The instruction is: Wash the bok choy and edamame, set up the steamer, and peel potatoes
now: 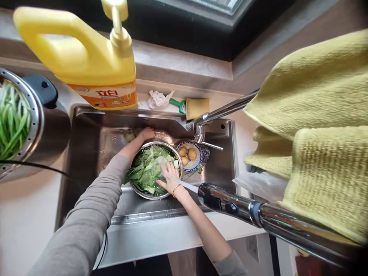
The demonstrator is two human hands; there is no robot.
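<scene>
Left of the steel bowl (155,170) your sink floor (92,153) lies bare; the potato plate (189,155) and faucet (218,113) crowd its right.

Two hands, the left hand (147,133) at twelve o'clock of one steel bowl (149,195), the right hand (169,177) at four. One plate (198,163) at three o'clock holds three potatoes (188,154). One yellow jug (86,57), one brush (192,107), two yellow towels (316,115).

a single head-worn view, steeply down and forward over the sink (86,126), close above the faucet (230,203)
</scene>
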